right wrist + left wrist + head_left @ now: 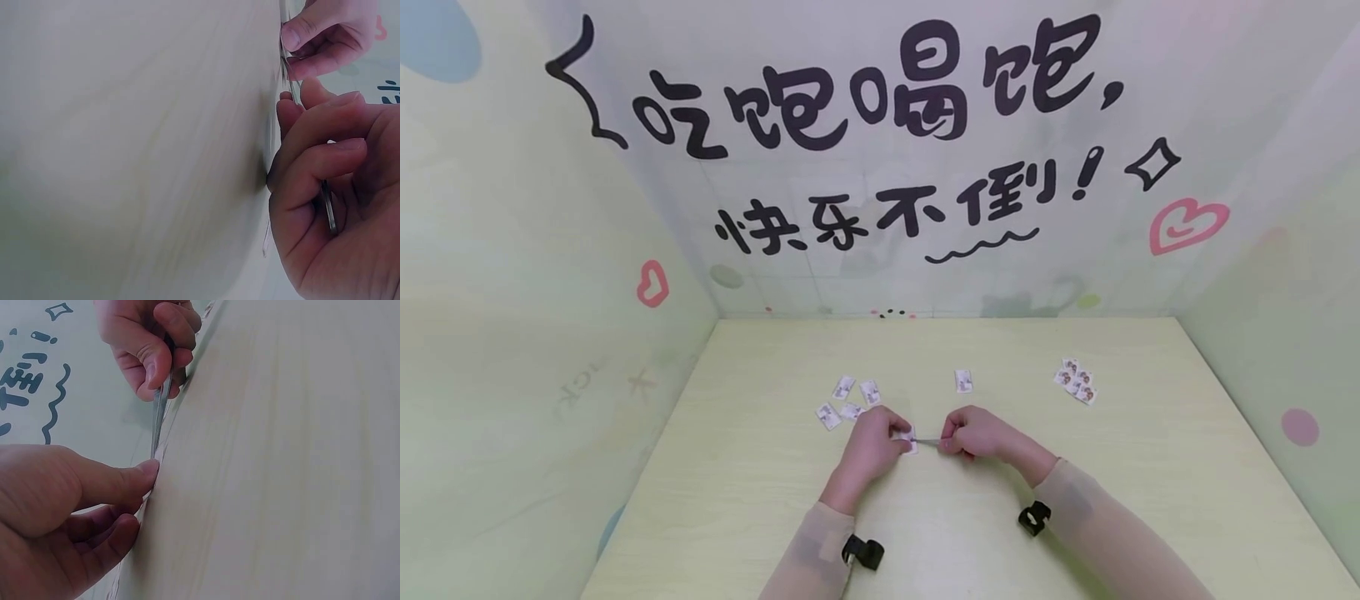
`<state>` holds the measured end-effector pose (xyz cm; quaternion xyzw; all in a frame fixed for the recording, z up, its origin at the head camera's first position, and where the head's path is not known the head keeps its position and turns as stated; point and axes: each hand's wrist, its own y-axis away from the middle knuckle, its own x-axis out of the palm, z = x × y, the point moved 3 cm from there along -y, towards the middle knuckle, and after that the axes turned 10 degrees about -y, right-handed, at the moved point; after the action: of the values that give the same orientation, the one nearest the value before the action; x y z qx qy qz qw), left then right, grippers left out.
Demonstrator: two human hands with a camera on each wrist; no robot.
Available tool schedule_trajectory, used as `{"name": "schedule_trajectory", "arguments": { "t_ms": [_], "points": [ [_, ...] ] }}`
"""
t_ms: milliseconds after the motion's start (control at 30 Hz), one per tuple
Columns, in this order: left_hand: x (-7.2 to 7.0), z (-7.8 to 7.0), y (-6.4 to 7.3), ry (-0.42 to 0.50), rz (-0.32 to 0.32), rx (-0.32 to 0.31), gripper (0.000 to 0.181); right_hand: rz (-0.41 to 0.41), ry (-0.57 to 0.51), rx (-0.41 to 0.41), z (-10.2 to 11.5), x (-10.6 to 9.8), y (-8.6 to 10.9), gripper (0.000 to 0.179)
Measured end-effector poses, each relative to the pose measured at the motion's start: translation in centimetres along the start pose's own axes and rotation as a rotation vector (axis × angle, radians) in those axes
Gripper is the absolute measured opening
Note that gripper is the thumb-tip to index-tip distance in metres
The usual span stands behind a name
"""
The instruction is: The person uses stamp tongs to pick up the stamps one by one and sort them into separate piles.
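My right hand [977, 433] grips metal tweezers [161, 415], whose prongs point left toward the other hand. The rear end of the tweezers shows between the curled fingers in the right wrist view. My left hand [874, 446] pinches a small white printed card [907, 439] between thumb and fingers, close over the table. The tweezer tips reach the card right at the left thumb. Much of the card is hidden under the left fingers.
Several similar cards [828, 415] lie scattered beyond the left hand. One lone card [963, 381] sits beyond the right hand, and an overlapping group of cards [1086, 393] lies farther right. Printed walls [880, 283] enclose the pale wooden table [760, 517] at the back and sides.
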<state>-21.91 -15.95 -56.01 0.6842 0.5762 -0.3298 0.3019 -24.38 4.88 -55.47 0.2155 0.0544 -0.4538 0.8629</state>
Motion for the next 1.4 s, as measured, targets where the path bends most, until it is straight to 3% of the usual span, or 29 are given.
{"name": "schedule_trajectory", "arguments": {
  "t_ms": [467, 733, 1033, 1400],
  "points": [
    [-0.5, 0.1, 0.1, 0.030, -0.026, -0.005, 0.019, -0.032, 0.007, -0.004, 0.2, 0.3, 0.3, 0.011],
    [-2.1, 1.4, 0.0, 0.062, -0.200, -0.030, 0.019, -0.072, -0.039, -0.005, -0.6, -0.5, 0.4, 0.011],
    [-3.6, 3.1, -1.1, 0.033, -0.304, -0.096, 0.017, -0.134, -0.106, -0.004, -1.0, -2.9, 0.9, 0.006],
    [-3.9, 3.5, -2.9, -0.013, -0.270, -0.147, 0.019, -0.187, -0.135, 0.018, -1.9, -4.7, 1.8, 0.007]
  ]
}}
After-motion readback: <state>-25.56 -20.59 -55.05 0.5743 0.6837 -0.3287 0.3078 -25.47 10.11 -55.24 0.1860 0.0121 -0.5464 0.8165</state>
